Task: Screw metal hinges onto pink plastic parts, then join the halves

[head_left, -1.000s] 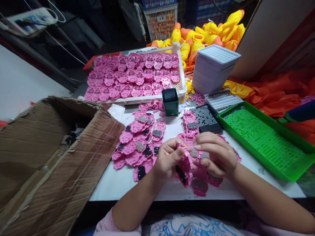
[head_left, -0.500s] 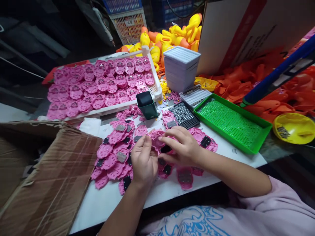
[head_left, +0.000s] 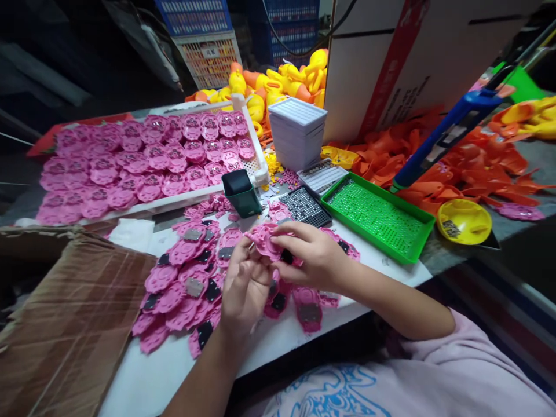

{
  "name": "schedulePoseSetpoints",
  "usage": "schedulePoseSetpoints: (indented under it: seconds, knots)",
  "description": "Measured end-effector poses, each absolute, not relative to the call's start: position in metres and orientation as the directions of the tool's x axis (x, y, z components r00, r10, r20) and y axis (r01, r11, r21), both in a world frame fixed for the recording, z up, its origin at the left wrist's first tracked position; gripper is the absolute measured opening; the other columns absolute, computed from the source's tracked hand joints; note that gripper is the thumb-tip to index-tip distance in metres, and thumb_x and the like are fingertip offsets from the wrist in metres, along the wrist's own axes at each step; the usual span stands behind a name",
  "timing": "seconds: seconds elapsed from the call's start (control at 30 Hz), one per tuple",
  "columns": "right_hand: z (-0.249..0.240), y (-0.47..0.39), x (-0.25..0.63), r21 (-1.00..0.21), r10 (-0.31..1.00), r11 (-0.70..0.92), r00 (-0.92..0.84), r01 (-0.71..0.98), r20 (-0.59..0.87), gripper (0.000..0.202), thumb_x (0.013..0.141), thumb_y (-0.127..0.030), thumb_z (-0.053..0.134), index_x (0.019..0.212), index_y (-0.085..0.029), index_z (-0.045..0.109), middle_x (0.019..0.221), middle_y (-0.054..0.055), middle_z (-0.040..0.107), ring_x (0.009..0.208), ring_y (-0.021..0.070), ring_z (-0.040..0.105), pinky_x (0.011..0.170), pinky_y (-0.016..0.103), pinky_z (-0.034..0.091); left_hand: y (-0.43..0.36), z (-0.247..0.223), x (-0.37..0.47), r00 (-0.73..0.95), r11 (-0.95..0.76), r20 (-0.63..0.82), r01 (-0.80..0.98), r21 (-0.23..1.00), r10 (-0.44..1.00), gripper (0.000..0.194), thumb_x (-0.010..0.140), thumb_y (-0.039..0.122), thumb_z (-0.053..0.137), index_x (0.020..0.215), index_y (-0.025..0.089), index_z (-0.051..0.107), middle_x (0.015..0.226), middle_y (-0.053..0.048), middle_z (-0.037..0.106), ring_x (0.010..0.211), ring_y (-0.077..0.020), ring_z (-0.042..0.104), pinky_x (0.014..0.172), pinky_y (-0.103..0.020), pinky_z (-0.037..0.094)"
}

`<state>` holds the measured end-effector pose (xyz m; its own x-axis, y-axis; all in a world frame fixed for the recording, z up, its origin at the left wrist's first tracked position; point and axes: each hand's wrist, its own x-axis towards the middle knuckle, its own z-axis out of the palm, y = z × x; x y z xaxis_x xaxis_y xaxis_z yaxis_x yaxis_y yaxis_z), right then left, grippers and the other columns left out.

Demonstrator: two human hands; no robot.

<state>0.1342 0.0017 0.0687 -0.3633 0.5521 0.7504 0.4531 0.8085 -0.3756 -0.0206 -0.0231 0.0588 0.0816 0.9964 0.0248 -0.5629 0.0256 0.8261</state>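
Note:
My right hand (head_left: 310,255) pinches a pink plastic casing (head_left: 264,240) between thumb and fingers, above the white work surface. My left hand (head_left: 245,289) is half curled with its palm up and thumb away from the casing. Its fingertips are at the casing's left edge, where a small shiny bit (head_left: 251,246) shows, too small to name. Left of my hands lies a heap of similar pink casings (head_left: 167,278), several with grey or black rectangular plates. More casings lie under and beside my right hand, one with a grey plate (head_left: 309,313) near the front edge.
A white tray (head_left: 260,159) of pink casings stands back left. Behind my hands are a dark green cup (head_left: 241,194), a black perforated tray (head_left: 306,205) and stacked white trays (head_left: 297,136). A green tray (head_left: 414,252), yellow bowl (head_left: 473,223) and hanging blue screwdriver (head_left: 447,136) are right; a cardboard box (head_left: 82,313) left.
My left thumb has come away from the pink casing, and the left palm has turned up. My right hand keeps hold of the casing. The camera view has swung right.

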Motion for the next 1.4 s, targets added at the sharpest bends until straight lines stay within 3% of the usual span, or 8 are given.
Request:
schedulePoseSetpoints:
  seconds: [0.17, 0.33, 0.47, 0.6, 0.8, 1.0, 1.17, 1.4]
  knots:
    - [0.075, -0.014, 0.189, -0.6, 0.771, 0.61, -0.212, 0.517, 0.6, 0.016, 0.077, -0.02, 0.063, 0.092, -0.015, 0.065, 0.097, 0.01, 0.066, 0.091, 0.0175, 0.063, 0.08, 0.034, 0.055, -0.027, 0.064, -0.017, 0.242, 0.044, 0.113, -0.564, 0.825, 0.964, 0.042, 0.08, 0.046, 0.061, 0.118, 0.027, 0.053, 0.141, -0.01, 0.046, 0.129, -0.0287, 0.043, 0.103, -0.046, 0.041]
    - [0.059, -0.023, 0.24, -0.682, 0.953, 0.256, -0.061, 0.685, 0.297, 0.015, 0.083, -0.028, 0.058, 0.083, -0.016, 0.067, 0.088, 0.007, 0.069, 0.079, 0.0169, 0.065, 0.066, 0.027, 0.052, -0.026, 0.062, -0.02, 0.251, 0.015, 0.153, -0.564, 0.826, 0.956, 0.032, 0.085, 0.042, 0.056, 0.112, 0.025, 0.056, 0.14, -0.011, 0.047, 0.13, -0.0308, 0.042, 0.105, -0.052, 0.038]
    - [0.049, -0.021, 0.246, -0.62, 0.982, 0.166, -0.073, 0.767, 0.172, 0.018, 0.086, -0.026, 0.053, 0.082, -0.016, 0.068, 0.078, 0.005, 0.069, 0.069, 0.0157, 0.063, 0.06, 0.025, 0.047, -0.025, 0.058, -0.021, 0.266, 0.0, 0.176, -0.551, 0.834, 0.948, 0.029, 0.087, 0.033, 0.054, 0.114, 0.023, 0.056, 0.133, -0.012, 0.054, 0.125, -0.0296, 0.048, 0.103, -0.05, 0.041]
    - [0.044, -0.017, 0.239, -0.521, 0.994, 0.092, -0.052, 0.849, 0.092, 0.022, 0.087, -0.022, 0.048, 0.079, -0.016, 0.067, 0.078, 0.005, 0.068, 0.072, 0.0165, 0.061, 0.063, 0.026, 0.043, -0.025, 0.054, -0.022, 0.291, -0.004, 0.194, -0.544, 0.839, 0.937, 0.027, 0.089, 0.03, 0.051, 0.114, 0.022, 0.058, 0.13, -0.011, 0.057, 0.122, -0.0285, 0.051, 0.102, -0.047, 0.042]
    - [0.038, -0.019, 0.235, -0.354, 0.999, 0.037, -0.023, 0.934, 0.044, 0.023, 0.089, -0.023, 0.047, 0.085, -0.016, 0.069, 0.09, 0.006, 0.068, 0.084, 0.0184, 0.061, 0.071, 0.027, 0.041, -0.024, 0.054, -0.023, 0.302, -0.022, 0.216, -0.536, 0.844, 0.929, 0.027, 0.09, 0.031, 0.05, 0.113, 0.022, 0.059, 0.126, -0.01, 0.06, 0.118, -0.0285, 0.055, 0.101, -0.045, 0.043]
    - [0.038, -0.026, 0.231, -0.207, 1.0, -0.009, 0.014, 0.978, 0.019, 0.025, 0.09, -0.025, 0.048, 0.082, -0.019, 0.07, 0.092, 0.005, 0.068, 0.082, 0.0171, 0.061, 0.063, 0.027, 0.038, -0.026, 0.054, -0.024, 0.306, -0.048, 0.231, -0.504, 0.862, 0.923, 0.026, 0.089, 0.03, 0.051, 0.112, 0.021, 0.06, 0.12, -0.011, 0.064, 0.111, -0.0284, 0.06, 0.099, -0.05, 0.044]
    - [0.04, -0.031, 0.226, -0.11, 1.0, 0.022, -0.02, 0.994, 0.014, 0.024, 0.089, -0.024, 0.048, 0.082, -0.019, 0.07, 0.092, 0.006, 0.067, 0.081, 0.0183, 0.06, 0.061, 0.027, 0.037, -0.025, 0.055, -0.025, 0.329, -0.064, 0.236, -0.457, 0.887, 0.915, 0.025, 0.089, 0.029, 0.052, 0.112, 0.023, 0.06, 0.119, -0.011, 0.064, 0.11, -0.0287, 0.06, 0.096, -0.049, 0.046]
    - [0.039, -0.038, 0.23, -0.067, 0.991, 0.126, -0.123, 0.99, 0.046, 0.019, 0.088, -0.018, 0.049, 0.092, -0.017, 0.067, 0.095, 0.007, 0.067, 0.089, 0.0214, 0.06, 0.074, 0.03, 0.044, -0.022, 0.052, -0.028, 0.312, -0.096, 0.214, -0.355, 0.93, 0.926, 0.023, 0.09, 0.026, 0.051, 0.11, 0.024, 0.062, 0.111, -0.007, 0.066, 0.102, -0.0232, 0.062, 0.089, -0.04, 0.05]
